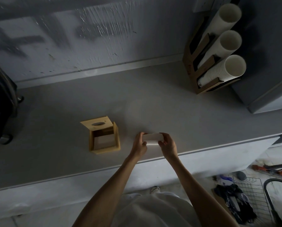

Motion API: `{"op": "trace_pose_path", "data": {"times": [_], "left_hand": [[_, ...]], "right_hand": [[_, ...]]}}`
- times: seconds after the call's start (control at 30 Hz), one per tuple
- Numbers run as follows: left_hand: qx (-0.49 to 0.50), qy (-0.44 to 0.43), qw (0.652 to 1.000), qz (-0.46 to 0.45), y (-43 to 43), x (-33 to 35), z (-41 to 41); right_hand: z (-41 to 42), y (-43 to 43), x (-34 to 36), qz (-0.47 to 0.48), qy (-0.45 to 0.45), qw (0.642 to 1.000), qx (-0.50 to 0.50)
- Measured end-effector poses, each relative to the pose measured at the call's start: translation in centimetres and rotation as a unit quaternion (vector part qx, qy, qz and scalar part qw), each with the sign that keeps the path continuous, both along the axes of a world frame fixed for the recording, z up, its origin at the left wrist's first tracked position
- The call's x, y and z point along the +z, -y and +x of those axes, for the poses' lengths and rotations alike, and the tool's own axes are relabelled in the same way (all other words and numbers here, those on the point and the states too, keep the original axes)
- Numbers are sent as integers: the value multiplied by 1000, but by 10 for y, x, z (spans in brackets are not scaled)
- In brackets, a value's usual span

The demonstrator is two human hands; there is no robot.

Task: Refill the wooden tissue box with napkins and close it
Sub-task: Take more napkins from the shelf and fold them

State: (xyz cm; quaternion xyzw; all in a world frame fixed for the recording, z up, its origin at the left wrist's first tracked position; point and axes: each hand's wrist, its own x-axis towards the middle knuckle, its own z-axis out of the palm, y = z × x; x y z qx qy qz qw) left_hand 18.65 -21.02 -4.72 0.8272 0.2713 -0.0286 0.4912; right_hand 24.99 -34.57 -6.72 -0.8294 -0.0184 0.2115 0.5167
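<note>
A wooden tissue box (104, 147) stands open on the grey counter, left of my hands. Its lid (96, 124), with an oval slot, is slid back toward the wall and still rests on the box. A few pale napkins lie at the bottom inside. Both hands hold a white stack of napkins (153, 139) just above the counter, to the right of the box. My left hand (139, 145) grips its left end and my right hand (168, 145) grips its right end.
A cardboard holder (206, 69) with three stacks of white paper cups leans at the back right. A dark appliance (0, 108) fills the left edge. The counter's front edge (87, 173) runs below my wrists. A wire basket (251, 195) and clutter lie on the floor.
</note>
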Motion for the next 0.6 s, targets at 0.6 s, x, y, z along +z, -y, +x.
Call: {"op": "trace_pose_path", "data": {"times": [0.6], "left_hand": [[36, -17, 999, -8, -11, -9, -3]], "right_hand": [[-3, 16, 0, 0, 35, 999, 12]]}}
